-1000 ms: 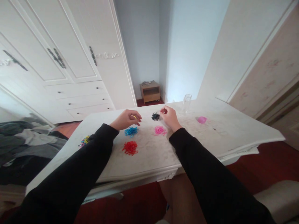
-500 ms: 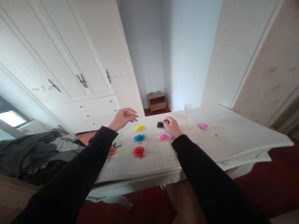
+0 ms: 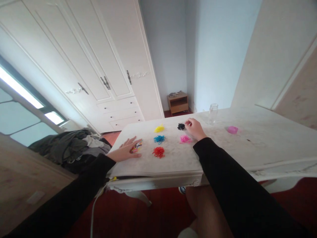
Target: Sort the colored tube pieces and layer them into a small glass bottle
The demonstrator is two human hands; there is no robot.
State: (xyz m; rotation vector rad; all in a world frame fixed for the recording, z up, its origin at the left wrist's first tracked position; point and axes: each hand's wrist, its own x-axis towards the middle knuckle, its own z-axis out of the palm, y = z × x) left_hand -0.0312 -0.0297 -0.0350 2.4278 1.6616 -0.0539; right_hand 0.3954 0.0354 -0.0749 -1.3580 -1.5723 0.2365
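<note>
While the left hand [image 3: 127,149] spreads open over the left part of the table [image 3: 178,162], its fingers reach across the mixed-colour pile [image 3: 137,146], which lies just under and beyond them; whether it has hold of any piece, I cannot tell. Just right of the black pile [image 3: 181,126] is the right hand [image 3: 195,129], thumb and fingertips drawn close together at its edge; whether they grip a piece is too small to see. The pink pile [image 3: 185,139] lies near side of the black one, just left of that hand's wrist.

Between the hands, one column runs from far to near: yellow pile [image 3: 159,128], blue pile [image 3: 159,139], red pile [image 3: 158,152]. Counted, that makes five single-colour piles and one mixed; the pieces within them cannot be counted. One clear jar [image 3: 213,114] and one pinkish-purple object [image 3: 232,130] stand apart on the right.
</note>
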